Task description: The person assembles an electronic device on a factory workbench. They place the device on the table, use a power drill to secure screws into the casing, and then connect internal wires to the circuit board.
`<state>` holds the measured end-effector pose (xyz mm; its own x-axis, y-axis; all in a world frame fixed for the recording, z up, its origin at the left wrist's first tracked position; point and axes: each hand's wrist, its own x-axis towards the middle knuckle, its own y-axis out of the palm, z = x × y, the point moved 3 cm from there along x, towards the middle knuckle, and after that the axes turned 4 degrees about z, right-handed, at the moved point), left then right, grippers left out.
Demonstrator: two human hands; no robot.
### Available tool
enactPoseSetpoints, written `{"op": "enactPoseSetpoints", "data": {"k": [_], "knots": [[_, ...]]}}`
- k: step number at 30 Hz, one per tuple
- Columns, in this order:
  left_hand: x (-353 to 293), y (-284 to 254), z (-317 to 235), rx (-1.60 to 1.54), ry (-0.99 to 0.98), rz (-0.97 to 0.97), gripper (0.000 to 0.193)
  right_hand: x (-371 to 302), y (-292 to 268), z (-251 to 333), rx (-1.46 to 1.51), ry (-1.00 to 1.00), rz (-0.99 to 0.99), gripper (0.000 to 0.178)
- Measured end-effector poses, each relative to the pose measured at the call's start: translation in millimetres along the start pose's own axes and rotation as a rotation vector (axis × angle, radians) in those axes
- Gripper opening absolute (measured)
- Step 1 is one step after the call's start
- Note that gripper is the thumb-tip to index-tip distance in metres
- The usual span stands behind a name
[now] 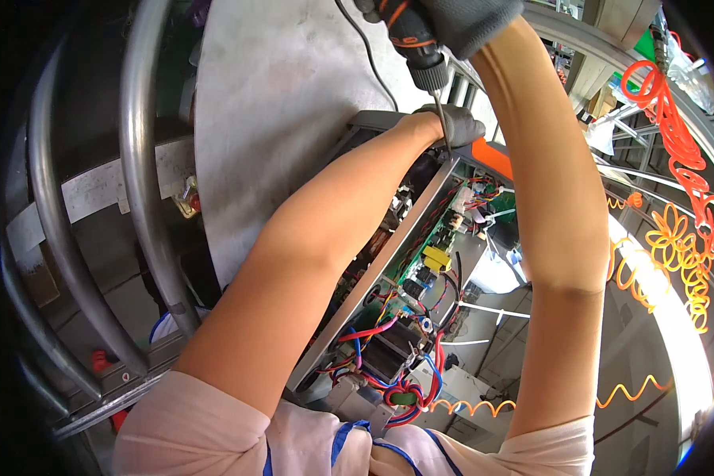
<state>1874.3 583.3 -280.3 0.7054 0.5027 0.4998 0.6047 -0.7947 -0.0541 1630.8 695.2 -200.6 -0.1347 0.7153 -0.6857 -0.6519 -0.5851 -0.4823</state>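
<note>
My right hand [472, 24], in a dark grey glove, is closed round a black and orange power screwdriver [412, 36] at the top of the view. Its long thin bit [443, 123] points down to the end of a metal divider plate [389, 246] inside an opened electrical machine. Close beside the bit, my gloved left hand [462, 125] is wrapped over the machine's grey and orange end panel [492, 157]; its fingers are partly hidden. Inside the machine are a green circuit board [432, 250], a yellow component [436, 259], a black transformer block [389, 349] and bundled red and blue wires [436, 373].
A smooth grey metal surface [254, 119] lies left of the machine. Curved steel rails [139, 143] run along the far left. Coiled red air hose [674, 135] and orange hoses [674, 238] hang at the right. White cable ties [492, 310] stick out from the machine.
</note>
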Motion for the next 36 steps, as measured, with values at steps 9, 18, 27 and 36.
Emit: {"op": "enactPoseSetpoints", "data": {"k": [9, 18, 27, 36], "knots": [[18, -9, 41, -0.109, 0.009, 0.112, 0.038, 18, -32, 10, 0.105, -0.135, 0.115, 0.064], [19, -17, 6, -0.066, -0.262, 0.150, 0.052, -6, -82, -6, 0.458, -0.012, 0.178, 0.081], [12, -43, 1, -0.246, -0.420, 0.129, 0.049, -16, -65, 8, 0.615, 0.010, -0.010, 0.065], [11, -33, -6, -0.196, -0.392, 0.147, 0.035, -6, -73, -15, 0.456, -0.135, 0.111, 0.076]]}}
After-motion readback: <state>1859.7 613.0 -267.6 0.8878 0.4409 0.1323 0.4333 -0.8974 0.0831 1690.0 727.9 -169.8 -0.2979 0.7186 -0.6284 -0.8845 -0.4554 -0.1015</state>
